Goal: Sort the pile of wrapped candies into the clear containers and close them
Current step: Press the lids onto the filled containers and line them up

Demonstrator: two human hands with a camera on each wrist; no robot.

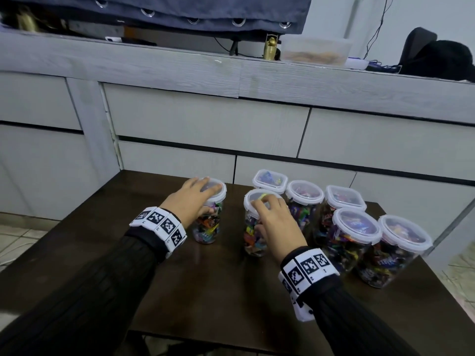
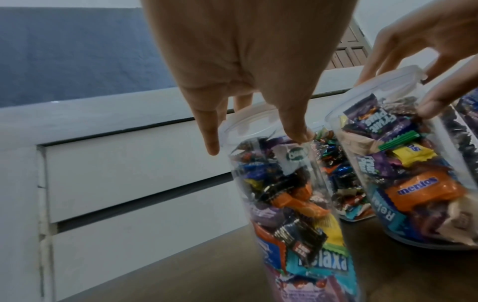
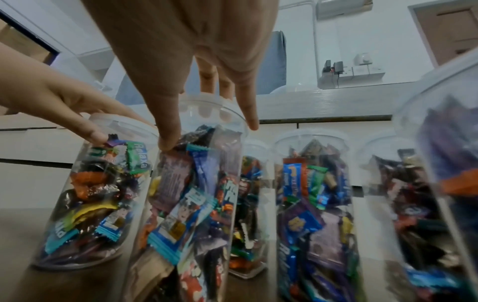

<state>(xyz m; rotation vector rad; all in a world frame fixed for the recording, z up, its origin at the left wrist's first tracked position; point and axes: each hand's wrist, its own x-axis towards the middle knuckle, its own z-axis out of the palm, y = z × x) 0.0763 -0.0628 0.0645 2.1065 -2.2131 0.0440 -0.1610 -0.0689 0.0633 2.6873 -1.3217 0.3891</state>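
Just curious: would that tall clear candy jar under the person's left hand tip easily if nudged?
Probably somewhat: the tall clear plastic jar looks narrow for its height. Being packed with wrapped candies likely steadies it. Its smooth wall may feel slippery under the left hand.

candies [image 1: 207, 226] in containers [image 1: 356, 236] on table [image 1: 218, 291]

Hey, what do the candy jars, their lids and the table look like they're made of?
Jars: clear, glossy, likely plastic; the wrapped candies show straight through the walls.
Lids: milky, translucent plastic by the look, with moulded rims.
Table: dark brown, faint grain and a soft sheen; wood or wood-look laminate, can't tell which.
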